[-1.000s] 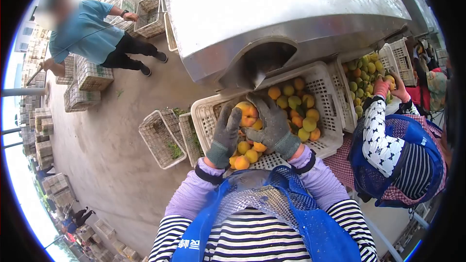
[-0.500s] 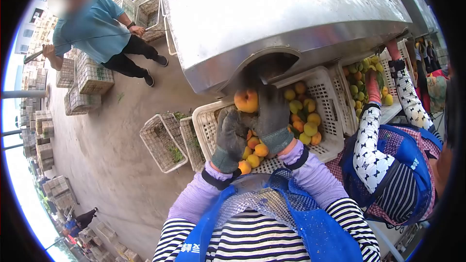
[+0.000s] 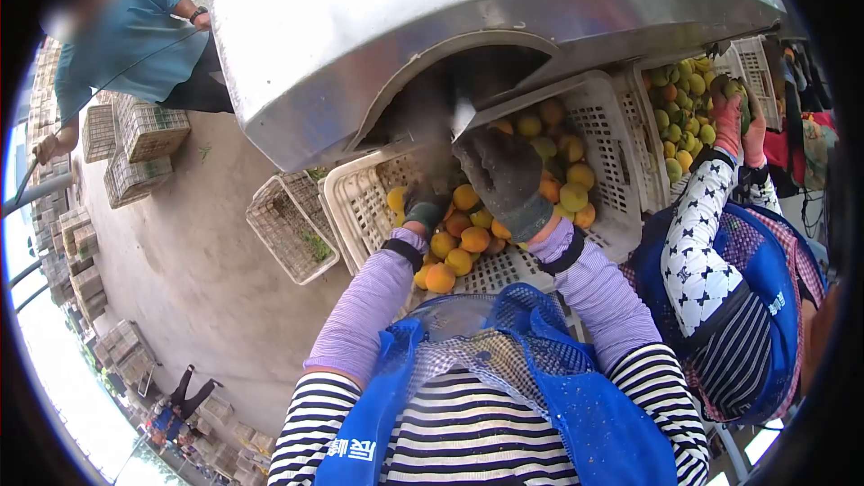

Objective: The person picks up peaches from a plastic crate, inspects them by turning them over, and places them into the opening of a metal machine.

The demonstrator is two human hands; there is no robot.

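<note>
My left hand (image 3: 427, 202), in a dark grey glove, reaches into the white plastic crate (image 3: 340, 207) over the peaches on its left side. Its fingers are blurred and partly hidden. My right hand (image 3: 504, 180), gloved alike, is over the middle of the crate, below the dark opening (image 3: 468, 81) of the metal machine (image 3: 504, 13). Its fingers look stretched out, with no fruit visible in them. Orange-yellow peaches (image 3: 475, 238) lie below and between my hands, and greener ones (image 3: 573, 196) fill the right part.
At right, a co-worker (image 3: 711, 270) handles a green fruit above another crate of fruit (image 3: 684, 108). Crates (image 3: 292, 229) stand on the floor at left, with stacks (image 3: 148, 130) beyond. A person in a blue shirt (image 3: 135, 36) holds a thin cord at upper left.
The large peach between my hands is no longer visible there. My hands have moved apart, the left one lower left. More peaches show in the crate's left part. The view has shifted.
</note>
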